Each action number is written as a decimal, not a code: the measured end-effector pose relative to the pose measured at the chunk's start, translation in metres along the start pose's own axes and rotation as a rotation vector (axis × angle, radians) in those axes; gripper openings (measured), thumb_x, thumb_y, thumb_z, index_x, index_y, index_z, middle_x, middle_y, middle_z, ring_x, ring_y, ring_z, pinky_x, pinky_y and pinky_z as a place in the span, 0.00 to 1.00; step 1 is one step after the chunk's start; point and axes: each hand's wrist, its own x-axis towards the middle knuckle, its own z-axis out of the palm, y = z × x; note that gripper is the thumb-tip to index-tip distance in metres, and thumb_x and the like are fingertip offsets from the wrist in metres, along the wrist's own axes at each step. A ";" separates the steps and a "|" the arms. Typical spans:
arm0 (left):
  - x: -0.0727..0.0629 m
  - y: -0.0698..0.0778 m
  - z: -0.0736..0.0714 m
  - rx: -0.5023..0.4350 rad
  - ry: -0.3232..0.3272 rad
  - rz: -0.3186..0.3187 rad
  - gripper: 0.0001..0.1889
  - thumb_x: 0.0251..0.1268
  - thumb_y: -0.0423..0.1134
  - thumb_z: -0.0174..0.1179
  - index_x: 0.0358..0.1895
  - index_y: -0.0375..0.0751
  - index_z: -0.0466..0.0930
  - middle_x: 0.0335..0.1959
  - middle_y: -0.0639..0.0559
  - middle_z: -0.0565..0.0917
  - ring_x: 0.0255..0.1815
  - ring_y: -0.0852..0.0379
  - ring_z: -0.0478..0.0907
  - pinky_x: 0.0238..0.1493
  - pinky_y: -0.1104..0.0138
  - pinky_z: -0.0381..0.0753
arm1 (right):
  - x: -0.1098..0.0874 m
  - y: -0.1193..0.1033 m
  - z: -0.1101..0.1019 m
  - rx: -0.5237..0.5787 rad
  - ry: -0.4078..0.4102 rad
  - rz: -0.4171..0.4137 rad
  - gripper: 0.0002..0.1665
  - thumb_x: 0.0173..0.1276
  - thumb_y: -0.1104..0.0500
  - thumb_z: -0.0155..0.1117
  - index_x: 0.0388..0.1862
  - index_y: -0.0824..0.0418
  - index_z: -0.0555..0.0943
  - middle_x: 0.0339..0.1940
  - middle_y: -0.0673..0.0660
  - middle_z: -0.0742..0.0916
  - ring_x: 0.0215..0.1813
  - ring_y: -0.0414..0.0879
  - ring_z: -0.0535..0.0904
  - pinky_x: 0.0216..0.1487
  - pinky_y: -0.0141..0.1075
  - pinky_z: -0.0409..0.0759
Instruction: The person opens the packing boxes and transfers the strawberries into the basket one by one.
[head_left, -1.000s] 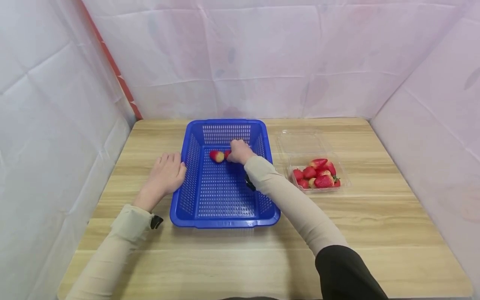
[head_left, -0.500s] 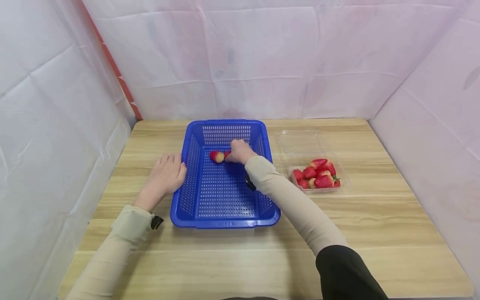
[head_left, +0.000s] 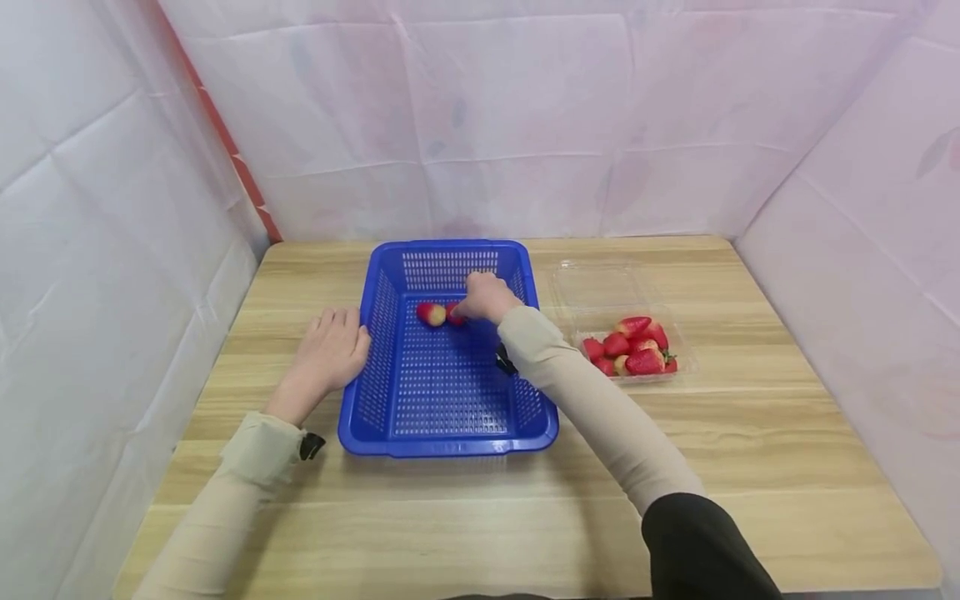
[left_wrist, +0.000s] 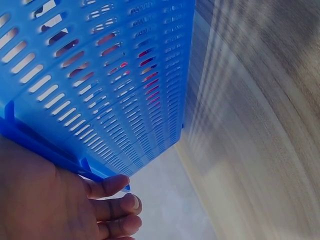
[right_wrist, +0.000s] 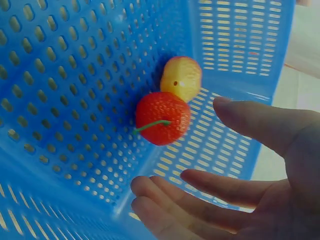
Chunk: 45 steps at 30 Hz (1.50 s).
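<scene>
A blue perforated plastic basket (head_left: 450,450) stands on the wooden table. My left hand (head_left: 330,350) holds its left rim, and in the left wrist view the bent fingers (left_wrist: 117,205) lie at the rim's edge. Inside, toward the back, two strawberries lie on the basket floor: a red-and-pale one (head_left: 431,314) and a red one (head_left: 454,313) with a green stem. My right hand (head_left: 491,297) hovers over the red one. In the right wrist view its thumb and fingers are spread apart with nothing between them, and the strawberries (right_wrist: 163,119) lie beyond the fingertips.
To the right of the basket stands a clear plastic clamshell box (head_left: 600,315) with its lid folded back. Several strawberries (head_left: 633,343) are piled in it. White sheets (head_left: 487,108) hang behind the table and along both sides.
My right hand has drawn back slightly up and right from the red strawberry, which now shows more fully and stays on the basket floor. The left hand keeps its place on the rim.
</scene>
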 end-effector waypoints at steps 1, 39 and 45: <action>0.000 0.001 0.000 0.001 -0.001 0.002 0.17 0.77 0.43 0.32 0.47 0.32 0.66 0.40 0.38 0.74 0.43 0.40 0.67 0.45 0.51 0.65 | -0.002 0.000 -0.001 -0.002 0.004 -0.001 0.26 0.63 0.50 0.71 0.49 0.67 0.77 0.50 0.63 0.81 0.52 0.57 0.77 0.55 0.50 0.75; 0.000 0.000 -0.001 -0.020 0.005 0.003 0.18 0.76 0.43 0.32 0.49 0.31 0.66 0.41 0.37 0.73 0.43 0.40 0.66 0.47 0.50 0.65 | -0.083 0.064 -0.087 0.048 0.217 -0.062 0.27 0.64 0.57 0.68 0.55 0.76 0.77 0.42 0.71 0.85 0.44 0.61 0.82 0.49 0.53 0.77; -0.004 -0.001 0.000 -0.016 0.010 0.010 0.17 0.76 0.43 0.33 0.47 0.32 0.66 0.39 0.38 0.73 0.41 0.41 0.66 0.44 0.51 0.64 | -0.096 0.099 -0.097 0.018 0.244 -0.025 0.23 0.61 0.62 0.67 0.52 0.75 0.78 0.42 0.73 0.85 0.45 0.64 0.82 0.48 0.56 0.77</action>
